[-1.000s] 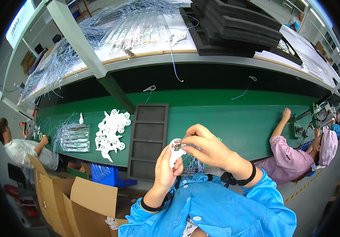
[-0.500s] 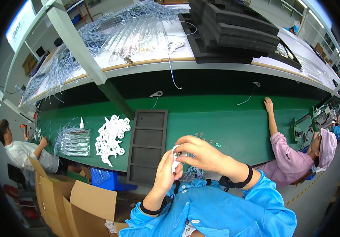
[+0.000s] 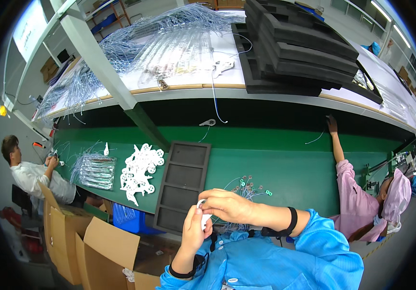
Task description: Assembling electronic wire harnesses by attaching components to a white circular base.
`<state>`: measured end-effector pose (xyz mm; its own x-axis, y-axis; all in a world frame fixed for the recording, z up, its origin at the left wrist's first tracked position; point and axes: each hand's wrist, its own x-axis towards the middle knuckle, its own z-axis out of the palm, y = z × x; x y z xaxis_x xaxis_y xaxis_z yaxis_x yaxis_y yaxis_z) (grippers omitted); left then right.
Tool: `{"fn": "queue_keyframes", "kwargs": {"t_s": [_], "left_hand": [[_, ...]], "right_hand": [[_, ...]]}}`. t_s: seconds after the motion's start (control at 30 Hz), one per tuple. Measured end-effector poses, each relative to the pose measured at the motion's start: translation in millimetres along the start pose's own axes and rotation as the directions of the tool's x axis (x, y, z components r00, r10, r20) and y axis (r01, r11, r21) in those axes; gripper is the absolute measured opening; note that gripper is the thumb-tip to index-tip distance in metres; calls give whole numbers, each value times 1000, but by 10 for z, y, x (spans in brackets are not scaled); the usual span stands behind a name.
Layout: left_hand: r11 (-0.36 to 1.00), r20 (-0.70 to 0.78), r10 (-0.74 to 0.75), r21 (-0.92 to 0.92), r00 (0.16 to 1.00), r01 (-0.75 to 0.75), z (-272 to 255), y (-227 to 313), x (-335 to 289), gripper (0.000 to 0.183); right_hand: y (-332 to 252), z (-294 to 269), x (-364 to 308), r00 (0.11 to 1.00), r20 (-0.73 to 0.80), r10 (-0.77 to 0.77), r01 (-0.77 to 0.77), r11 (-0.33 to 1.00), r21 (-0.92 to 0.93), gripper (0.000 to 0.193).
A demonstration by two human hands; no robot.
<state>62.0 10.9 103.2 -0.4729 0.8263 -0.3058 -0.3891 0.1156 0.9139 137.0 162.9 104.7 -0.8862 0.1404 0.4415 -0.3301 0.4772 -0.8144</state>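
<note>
Both of my hands hold a small white plastic part in front of my chest, above the near edge of the green bench. My left hand grips it from below. From above, my right hand curls its fingers and thumb around its top. Most of the part is hidden by my fingers. Beyond my right forearm fans a bundle of thin blue wires with small coloured ends. A heap of similar-looking white plastic parts lies on the bench to the left, beside a black foam tray with several compartments.
Bagged wire bundles lie farther left. A raised shelf crosses the far side, bearing wires and stacked black foam. Open cardboard boxes and a blue bin stand lower left. Co-workers sit at left and right.
The view has shifted, and my hands appear farther left, still around the white part. The right co-worker's hand has reached farther back, to where a white part showed under the shelf.
</note>
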Motion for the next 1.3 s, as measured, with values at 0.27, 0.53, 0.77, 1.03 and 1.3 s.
{"fn": "queue_keyframes", "kwargs": {"t_s": [0.27,0.53,0.77,1.03,1.3], "left_hand": [[975,-21,-140,-177,990,134,-270,-192,120,49],[980,-459,-182,-11,869,200,-450,-543,-61,37],[937,-522,-321,-56,790,343,-962,-1253,-170,25],[857,-984,-74,19,159,514,-2373,-3356,-369,32],[854,-600,-487,-481,635,200,-2052,-2545,-272,19]], "right_hand": [[592,-804,180,928,-325,181,-15,891,453,14],[3164,-1882,-675,191,-661,726,-458,661,594,24],[4175,-2765,-1678,-267,-784,561,-450,647,616,33],[2961,-1130,-1856,293,-611,736,-463,668,583,17],[1902,317,-1783,304,-8,953,-579,191,793,32]]}}
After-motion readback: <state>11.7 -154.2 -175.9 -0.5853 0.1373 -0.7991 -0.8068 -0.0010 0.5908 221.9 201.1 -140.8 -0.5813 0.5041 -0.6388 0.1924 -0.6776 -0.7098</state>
